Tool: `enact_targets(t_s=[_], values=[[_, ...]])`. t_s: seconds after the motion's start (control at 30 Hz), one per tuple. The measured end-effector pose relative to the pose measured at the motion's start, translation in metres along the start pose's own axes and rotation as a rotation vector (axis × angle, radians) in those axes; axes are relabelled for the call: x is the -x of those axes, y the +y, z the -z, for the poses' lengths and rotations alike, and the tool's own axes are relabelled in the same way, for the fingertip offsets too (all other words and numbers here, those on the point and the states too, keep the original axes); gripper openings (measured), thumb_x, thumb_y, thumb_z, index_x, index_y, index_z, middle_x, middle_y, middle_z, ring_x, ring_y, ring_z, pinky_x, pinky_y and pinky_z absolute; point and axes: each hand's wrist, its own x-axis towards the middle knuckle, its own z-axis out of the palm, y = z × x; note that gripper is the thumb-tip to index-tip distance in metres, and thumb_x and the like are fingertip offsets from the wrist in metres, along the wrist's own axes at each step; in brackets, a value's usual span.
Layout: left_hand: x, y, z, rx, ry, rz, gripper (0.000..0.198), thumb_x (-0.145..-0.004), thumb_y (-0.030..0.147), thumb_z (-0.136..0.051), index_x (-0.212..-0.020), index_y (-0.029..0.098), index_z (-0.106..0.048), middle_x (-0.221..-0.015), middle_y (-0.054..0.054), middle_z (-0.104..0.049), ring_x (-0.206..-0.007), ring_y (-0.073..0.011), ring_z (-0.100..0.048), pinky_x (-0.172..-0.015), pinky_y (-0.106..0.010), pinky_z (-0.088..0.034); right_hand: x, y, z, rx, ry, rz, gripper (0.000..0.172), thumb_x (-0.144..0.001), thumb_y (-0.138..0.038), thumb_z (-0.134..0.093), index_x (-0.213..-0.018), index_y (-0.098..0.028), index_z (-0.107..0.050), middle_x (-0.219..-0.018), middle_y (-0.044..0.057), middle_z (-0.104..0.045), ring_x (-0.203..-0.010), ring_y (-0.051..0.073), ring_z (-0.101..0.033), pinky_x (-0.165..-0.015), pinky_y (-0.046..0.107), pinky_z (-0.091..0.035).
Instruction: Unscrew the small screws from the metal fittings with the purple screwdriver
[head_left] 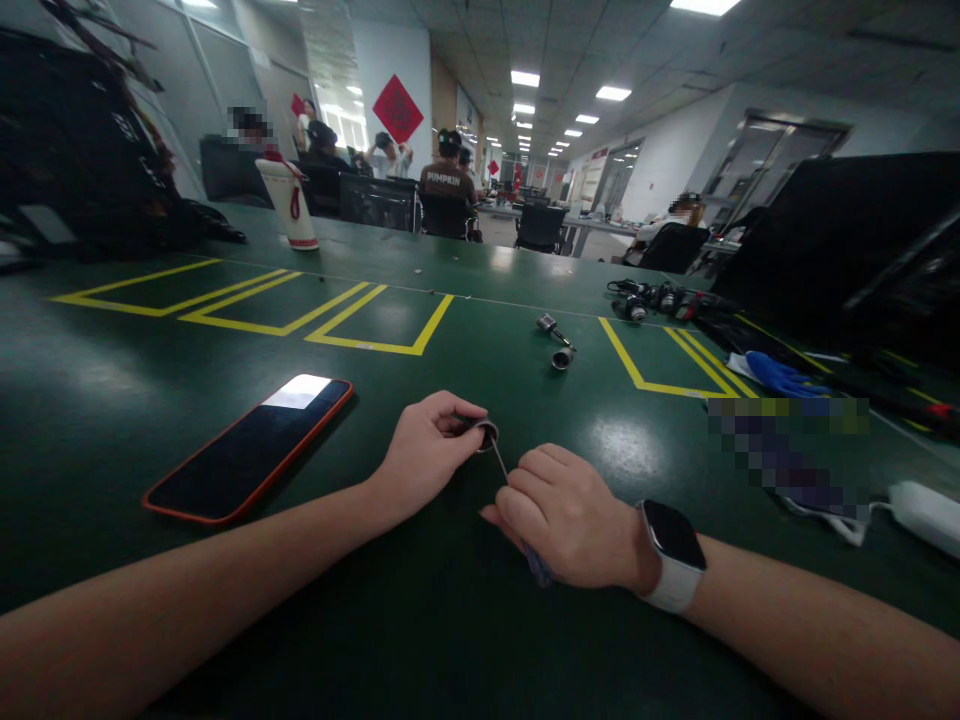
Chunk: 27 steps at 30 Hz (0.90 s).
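My left hand [424, 450] is closed on a small round metal cap [490, 432], whose open rim faces toward my right. Most of the cap is covered by my fingers. A screwdriver [501, 462] sits in my right hand [566, 515], which is wrapped round its handle; a dark bluish end pokes out below the fist. The thin shaft reaches up and left to the cap's opening, its tip hidden there. Farther off on the table lie a metal part with a thin stem [549, 326] and another metal cap [561, 359].
A phone [247, 455] in an orange case lies left of my hands on the green table [360, 640]. Yellow tape rectangles [420, 350] mark the surface. A cup [291, 205] stands at the far left. Camera-like gear [637, 300] and blue gloves [784, 375] lie right. People sit beyond.
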Motion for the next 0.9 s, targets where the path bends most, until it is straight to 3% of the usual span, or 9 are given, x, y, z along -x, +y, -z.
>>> enact_targets(t_s=[0.13,0.9], values=[[-0.0002,0.0002,0.0,-0.017,0.008,0.003,0.021,-0.067,0.022,-0.068,-0.086,0.014,-0.063,-0.079,-0.005,-0.07,-0.077,-0.0205,-0.068,-0.073,-0.035,-0.054,0.0025,0.0016,0.0007,-0.092,0.015,-0.065,0.028,-0.092,-0.021,-0.045,-0.067,-0.015,-0.056,-0.06,0.002,-0.057,-0.059,0.014,-0.046,-0.055,0.029,-0.032],[-0.0024,-0.0044,0.0002,-0.041,-0.009,-0.022,0.023,-0.07,0.018,-0.062,-0.092,0.012,-0.063,-0.086,-0.008,-0.07,-0.081,-0.0211,-0.068,-0.077,-0.037,-0.054,0.0042,0.0024,-0.0018,-0.072,0.021,-0.022,0.025,-0.09,-0.019,-0.048,-0.067,-0.013,-0.058,-0.06,0.003,-0.057,-0.059,0.014,-0.046,-0.055,0.029,-0.034]])
